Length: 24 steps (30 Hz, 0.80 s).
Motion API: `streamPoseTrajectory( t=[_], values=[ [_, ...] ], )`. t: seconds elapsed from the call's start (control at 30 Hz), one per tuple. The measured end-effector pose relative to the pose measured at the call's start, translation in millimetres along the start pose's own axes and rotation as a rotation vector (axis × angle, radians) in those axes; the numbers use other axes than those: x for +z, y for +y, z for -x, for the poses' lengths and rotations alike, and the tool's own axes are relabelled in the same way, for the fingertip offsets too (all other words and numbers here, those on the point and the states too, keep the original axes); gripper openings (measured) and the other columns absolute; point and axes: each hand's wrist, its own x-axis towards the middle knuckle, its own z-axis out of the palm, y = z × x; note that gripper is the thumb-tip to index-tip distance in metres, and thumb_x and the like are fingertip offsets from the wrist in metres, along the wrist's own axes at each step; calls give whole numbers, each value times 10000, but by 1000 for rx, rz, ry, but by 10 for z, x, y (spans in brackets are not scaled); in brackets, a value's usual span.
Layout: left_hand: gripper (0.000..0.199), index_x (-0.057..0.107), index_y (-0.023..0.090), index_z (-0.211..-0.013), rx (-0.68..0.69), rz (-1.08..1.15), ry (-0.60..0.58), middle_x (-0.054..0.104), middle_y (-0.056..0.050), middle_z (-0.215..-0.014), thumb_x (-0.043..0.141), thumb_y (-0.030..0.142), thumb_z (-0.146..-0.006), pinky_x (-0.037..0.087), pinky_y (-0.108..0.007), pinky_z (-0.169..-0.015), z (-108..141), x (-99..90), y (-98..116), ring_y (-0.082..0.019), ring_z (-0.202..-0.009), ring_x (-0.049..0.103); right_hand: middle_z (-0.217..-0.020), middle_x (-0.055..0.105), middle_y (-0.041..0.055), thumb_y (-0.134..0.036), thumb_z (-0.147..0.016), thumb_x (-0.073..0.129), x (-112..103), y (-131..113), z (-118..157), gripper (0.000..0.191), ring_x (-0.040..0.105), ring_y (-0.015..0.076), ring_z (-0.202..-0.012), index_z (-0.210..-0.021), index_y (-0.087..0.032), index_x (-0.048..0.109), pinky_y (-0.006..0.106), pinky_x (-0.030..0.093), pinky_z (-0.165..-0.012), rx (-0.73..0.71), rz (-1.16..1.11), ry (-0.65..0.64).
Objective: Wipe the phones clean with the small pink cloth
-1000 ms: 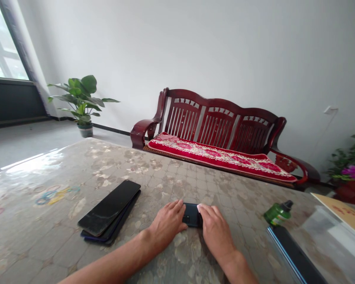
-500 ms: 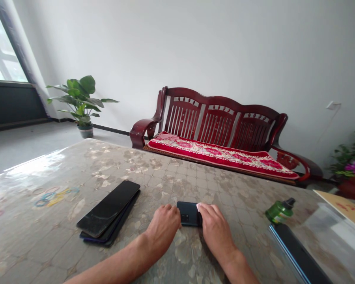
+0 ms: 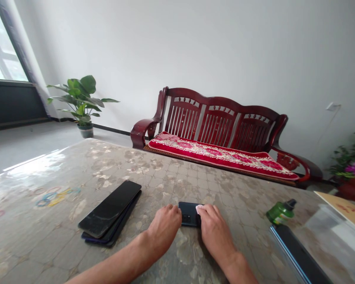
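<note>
A dark blue phone lies back up on the patterned tablecloth, its camera block facing me. My left hand grips the phone's left end with curled fingers. At the other end my right hand is closed on a small white wipe, pressed against the phone's back near its right edge. The fingertips of both hands are partly hidden. To the left lie stacked phones, the top one with its black screen up.
Coloured rubber bands lie at the far left of the table. On the right are a green bottle, more dark phones and a clear box under a tan sheet. Behind stands a wooden bench.
My right hand and the white wipe have shifted slightly left over the phone's back. My left hand stays at the phone's left end.
</note>
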Motion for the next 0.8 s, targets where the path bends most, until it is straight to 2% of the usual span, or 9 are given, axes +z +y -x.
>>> streamPoseTrajectory(
  t=[0.13, 0.2, 0.43, 0.5, 0.57, 0.7, 0.8],
  values=[
    [152, 686, 137, -974, -3, -4, 51, 656, -133, -942, 579, 75, -886, 502, -321, -774, 16, 60, 40, -267, -925, 630, -1094, 655, 59, -31, -905, 491, 17, -250, -46, 350, 579, 199, -1010, -1163, -214, 641, 313, 490, -923, -122, -104, -33],
    [169, 684, 138, -989, -5, -7, 62, 651, -134, -958, 572, 67, -883, 500, -326, -778, 14, 78, 47, -275, -949, 622, -1087, 656, 56, -45, -919, 482, 19, -298, -61, 337, 581, 193, -1001, -1162, -219, 636, 309, 493, -910, -153, -125, -39],
    [133, 691, 120, -934, 0, 18, 44, 667, -126, -938, 609, 44, -863, 518, -326, -779, -19, 49, 6, -264, -908, 642, -1012, 665, 88, -8, -881, 445, 47, 22, -90, 376, 596, 224, -991, -1092, -210, 681, 339, 490, -904, 12, 47, 17],
    [110, 693, 118, -948, -6, 30, 46, 668, -135, -952, 630, 72, -870, 525, -328, -785, -26, 56, 5, -266, -913, 648, -1030, 664, 90, -7, -881, 451, 70, 14, -118, 378, 591, 227, -1010, -1111, -205, 676, 344, 489, -914, 17, 43, 20],
    [116, 686, 121, -1004, -7, 40, 56, 664, -143, -1005, 640, 127, -898, 530, -342, -814, -36, 85, 15, -269, -956, 644, -1077, 660, 83, -12, -886, 468, 90, -69, -151, 371, 584, 219, -1037, -1139, -203, 661, 342, 485, -933, -36, -13, 0],
    [271, 604, 167, -1202, 7, 56, 72, 604, -112, -1213, 611, 302, -967, 541, -415, -864, -59, 165, 22, -244, -1028, 622, -1150, 653, 57, -22, -887, 488, 105, -197, -192, 385, 578, 192, -1066, -1180, -223, 635, 327, 482, -960, -153, -102, -34],
    [258, 627, 147, -1165, 11, 64, 78, 606, -149, -1210, 645, 283, -946, 538, -403, -869, -67, 180, 5, -254, -1030, 619, -1109, 662, 65, -26, -880, 499, 97, -118, -189, 367, 583, 205, -1040, -1148, -221, 656, 339, 490, -941, -93, -58, -11]
  ],
)
